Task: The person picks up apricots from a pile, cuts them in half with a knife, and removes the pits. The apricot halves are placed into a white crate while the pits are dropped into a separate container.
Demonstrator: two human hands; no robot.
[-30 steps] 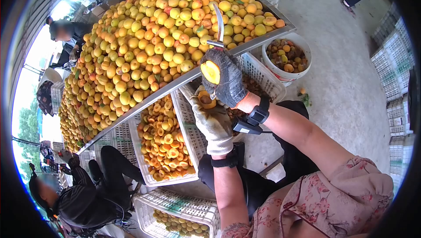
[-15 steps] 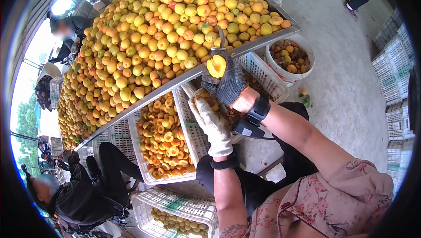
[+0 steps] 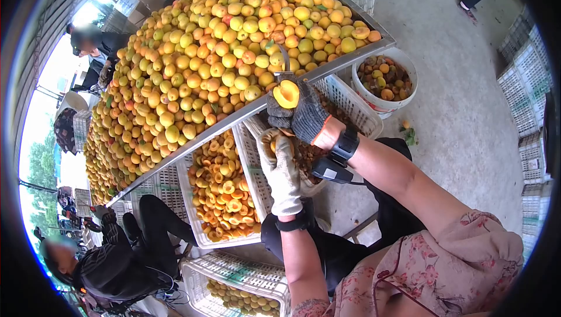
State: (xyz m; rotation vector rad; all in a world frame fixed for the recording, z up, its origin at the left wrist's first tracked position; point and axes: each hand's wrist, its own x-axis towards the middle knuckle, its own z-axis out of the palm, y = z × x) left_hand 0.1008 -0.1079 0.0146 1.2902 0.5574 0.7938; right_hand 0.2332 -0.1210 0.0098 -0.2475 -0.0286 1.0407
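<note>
My right hand, in a dark grey knitted glove, is closed on an apricot half with its hollow, cut face showing. A small curved knife sticks out past the same hand; its handle is hidden. Just below, my left hand in a white glove has its fingers curled around an apricot piece, mostly covered by the fingers. Both hands are close together over the crates, beside the metal edge of the table heaped with whole apricots.
A crate of apricot halves stands left of my hands, and a crate with dark scraps lies beneath them. A white bucket holds discarded fruit. Another crate sits nearer me. Co-workers sit along the table.
The view has shifted slightly. My left hand's fingers have curled in around the apricot piece. My right hand keeps hold of the apricot half and knife.
</note>
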